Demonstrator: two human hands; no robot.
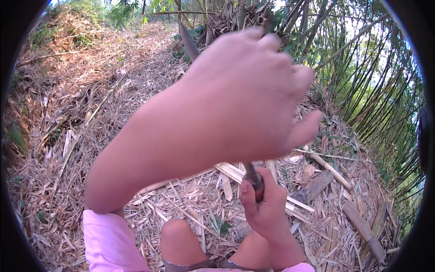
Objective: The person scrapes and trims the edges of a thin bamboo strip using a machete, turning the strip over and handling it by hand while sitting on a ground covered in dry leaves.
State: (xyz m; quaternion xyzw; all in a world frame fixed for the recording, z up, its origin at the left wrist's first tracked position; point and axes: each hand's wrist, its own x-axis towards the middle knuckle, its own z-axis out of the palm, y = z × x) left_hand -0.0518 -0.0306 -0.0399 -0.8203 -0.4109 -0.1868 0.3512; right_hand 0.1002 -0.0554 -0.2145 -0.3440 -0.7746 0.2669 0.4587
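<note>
My left forearm crosses the middle of the view, close up. Its hand (267,86) is raised with its back showing, slightly blurred; the fingers bend away out of sight and one digit sticks out at the lower right. Below it, my right hand (267,204) is closed around the dark handle (254,181) of a tool, thumb along its side. My left arm hides the tool's upper part. Above that arm rises a dark, pointed, blade-like shape (188,41); I cannot tell whether it belongs to the tool.
My bare knees (181,240) are at the bottom. Split bamboo strips (231,172) lie before me among dry leaves. Thicker bamboo pieces (364,231) and a short log (315,185) rest at the right. Standing bamboo stems (362,90) crowd the right, and a leaf-littered slope (122,45) rises at the left.
</note>
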